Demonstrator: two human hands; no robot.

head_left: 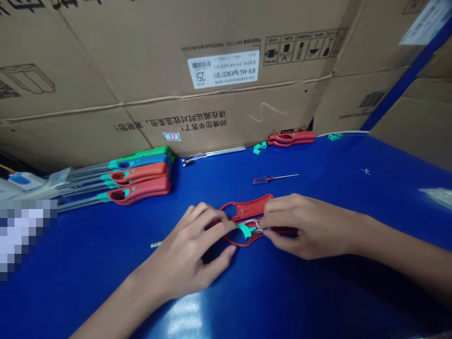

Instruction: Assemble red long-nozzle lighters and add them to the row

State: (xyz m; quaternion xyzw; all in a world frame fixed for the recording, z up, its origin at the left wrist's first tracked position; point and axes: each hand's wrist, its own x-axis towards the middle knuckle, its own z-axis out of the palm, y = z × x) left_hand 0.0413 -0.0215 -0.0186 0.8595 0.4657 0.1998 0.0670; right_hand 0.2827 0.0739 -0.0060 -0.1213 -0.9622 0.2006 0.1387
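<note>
Two red lighter handle halves lie side by side on the blue table, hollow side up. The far half (252, 207) is next to the near half-shell (243, 242), which holds a teal trigger (245, 230) and a thin white wire (254, 222). My left hand (192, 247) bends its fingers over the front end of the near half-shell, fingertips by the trigger, thumb lower and apart. Over the grip part, my right hand (300, 226) pinches at a small greyish part beside the wire; its kind is hidden by the fingers. A silvery rod (155, 244) sticks out left of my left hand.
Assembled lighters (141, 188) in several colours are stacked at left. A screwdriver (273, 179) lies beyond my hands. Along the cardboard wall (141, 56) are metal rods with wires (222, 151), small teal pieces (259, 148), red shells (293, 138) and a plastic bag (438, 195) at right.
</note>
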